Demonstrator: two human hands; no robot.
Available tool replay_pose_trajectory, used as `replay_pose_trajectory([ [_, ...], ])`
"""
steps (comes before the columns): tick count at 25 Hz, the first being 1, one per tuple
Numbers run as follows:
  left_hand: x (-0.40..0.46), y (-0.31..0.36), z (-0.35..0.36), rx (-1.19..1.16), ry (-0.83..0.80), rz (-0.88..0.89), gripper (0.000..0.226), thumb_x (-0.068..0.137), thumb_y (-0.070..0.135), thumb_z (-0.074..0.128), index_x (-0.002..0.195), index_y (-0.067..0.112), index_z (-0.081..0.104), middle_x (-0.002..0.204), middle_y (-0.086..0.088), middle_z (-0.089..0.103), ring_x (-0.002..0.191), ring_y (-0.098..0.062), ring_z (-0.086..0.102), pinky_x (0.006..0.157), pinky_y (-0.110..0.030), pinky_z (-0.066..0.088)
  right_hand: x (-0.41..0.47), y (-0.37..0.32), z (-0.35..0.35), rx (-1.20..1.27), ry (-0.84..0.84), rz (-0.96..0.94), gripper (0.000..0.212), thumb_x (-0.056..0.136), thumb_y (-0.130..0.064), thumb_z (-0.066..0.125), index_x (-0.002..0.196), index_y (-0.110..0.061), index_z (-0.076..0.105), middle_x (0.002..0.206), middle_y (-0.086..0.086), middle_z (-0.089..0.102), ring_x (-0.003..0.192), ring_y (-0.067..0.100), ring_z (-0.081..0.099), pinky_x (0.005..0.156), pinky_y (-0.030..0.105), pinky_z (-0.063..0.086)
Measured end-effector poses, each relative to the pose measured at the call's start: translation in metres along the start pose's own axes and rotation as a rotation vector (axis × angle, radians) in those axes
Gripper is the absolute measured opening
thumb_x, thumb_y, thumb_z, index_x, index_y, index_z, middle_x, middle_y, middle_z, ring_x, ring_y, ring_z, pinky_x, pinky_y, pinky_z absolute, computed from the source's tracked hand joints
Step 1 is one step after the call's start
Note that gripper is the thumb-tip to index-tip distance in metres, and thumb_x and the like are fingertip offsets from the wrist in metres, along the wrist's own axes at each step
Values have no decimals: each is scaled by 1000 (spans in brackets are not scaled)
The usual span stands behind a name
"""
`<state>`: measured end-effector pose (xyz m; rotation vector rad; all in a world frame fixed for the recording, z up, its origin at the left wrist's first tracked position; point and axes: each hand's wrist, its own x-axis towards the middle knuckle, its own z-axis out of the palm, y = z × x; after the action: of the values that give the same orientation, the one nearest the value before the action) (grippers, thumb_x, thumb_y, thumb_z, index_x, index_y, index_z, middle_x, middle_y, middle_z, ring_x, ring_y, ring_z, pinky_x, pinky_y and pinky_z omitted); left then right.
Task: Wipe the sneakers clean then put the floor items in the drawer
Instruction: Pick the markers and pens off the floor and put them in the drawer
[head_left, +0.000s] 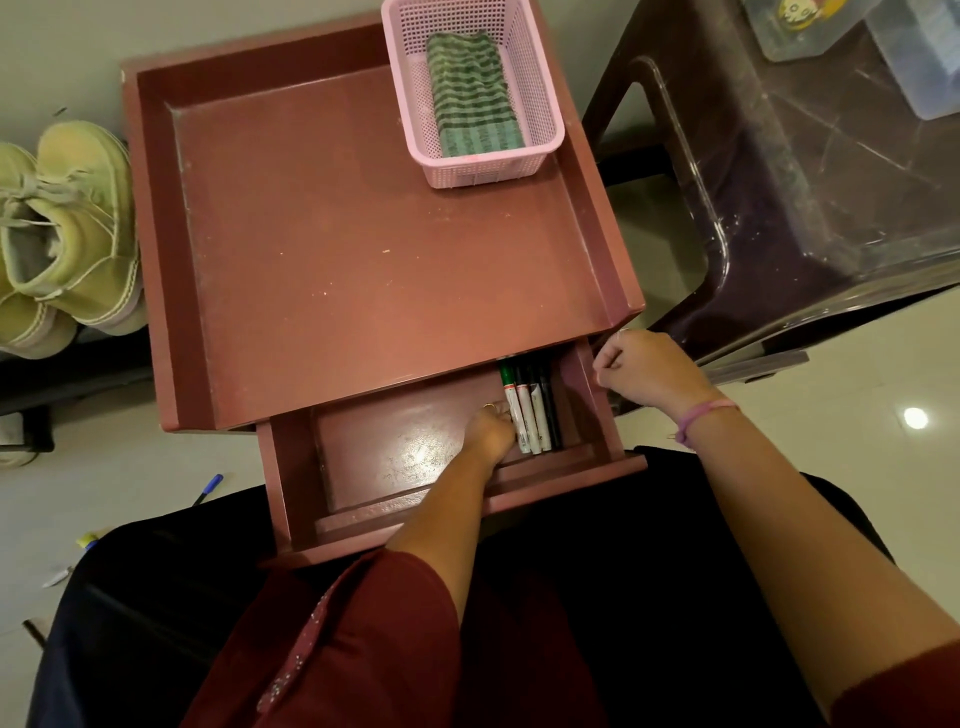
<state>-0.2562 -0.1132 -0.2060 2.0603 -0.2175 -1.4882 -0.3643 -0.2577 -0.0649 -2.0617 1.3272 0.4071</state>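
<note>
The maroon side table has its drawer pulled out toward me. Several markers lie side by side along the drawer's right wall. My left hand reaches into the drawer, fingers curled on the leftmost marker, a white one with a green cap. My right hand is curled in a fist just outside the drawer's right wall, by the table's front corner, with nothing visible in it. A pair of pale green sneakers stands on the floor left of the table.
A pink basket holding a folded green cloth sits at the table's back right. A dark plastic stool with clear containers stands on the right. A blue pen, a yellow item and a small white item lie on the floor at left.
</note>
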Motion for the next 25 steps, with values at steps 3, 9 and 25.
replay_pose_trajectory([
  [3, -2, 6, 8, -12, -39, 4, 47, 91, -8, 37, 133, 4, 53, 127, -11, 63, 117, -29, 60, 98, -33, 46, -3, 6, 5, 180, -28, 42, 13, 80, -9, 68, 75, -19, 64, 73, -7, 63, 76, 15, 62, 74, 28, 50],
  [9, -2, 7, 18, -94, -74, -30, 47, 89, -13, 36, 129, 3, 55, 122, -9, 65, 101, -20, 61, 74, -22, 50, 6, 18, 20, 187, -135, 74, 17, 77, -2, 70, 74, -16, 61, 76, 4, 67, 68, 16, 64, 73, 31, 57],
  [25, -23, 1, -9, -21, -68, -39, 35, 90, 10, 62, 125, 11, 62, 128, -11, 62, 105, -20, 59, 89, -26, 46, 15, 28, 27, 188, -132, 158, 17, 79, -2, 69, 71, -16, 61, 71, 7, 66, 66, 17, 61, 73, 31, 57],
])
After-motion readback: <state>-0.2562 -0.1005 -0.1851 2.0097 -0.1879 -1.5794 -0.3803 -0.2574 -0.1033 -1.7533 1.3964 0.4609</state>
